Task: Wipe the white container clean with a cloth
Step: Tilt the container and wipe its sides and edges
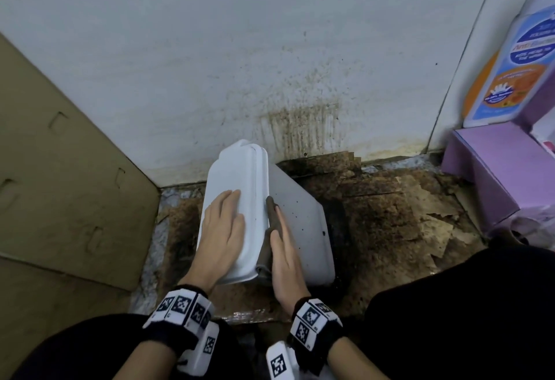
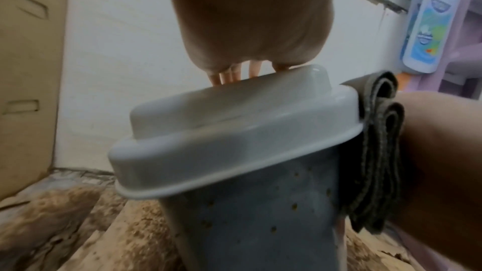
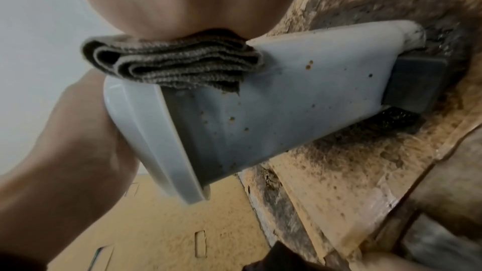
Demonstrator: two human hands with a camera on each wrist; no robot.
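The white container [image 1: 300, 223] lies tilted on its side on the stained floor, its side dotted with brown specks [image 3: 260, 110]. Its lid [image 1: 234, 175] faces left. My left hand [image 1: 223, 217] rests flat on the lid with straight fingers [image 2: 229, 75]. My right hand [image 1: 285, 247] presses a folded grey-brown cloth [image 1: 271, 214] against the container's side just under the lid's rim. The cloth [image 2: 375, 172] shows as several folded layers in both wrist views [image 3: 169, 63]. The right thumb is hidden.
A cardboard box [image 1: 60, 184] stands at the left. The white wall [image 1: 300, 121] behind carries brown drip stains. Torn, dirty cardboard [image 1: 390, 214] covers the floor. A purple box [image 1: 486, 169] and a labelled bottle [image 1: 516, 64] stand at the right.
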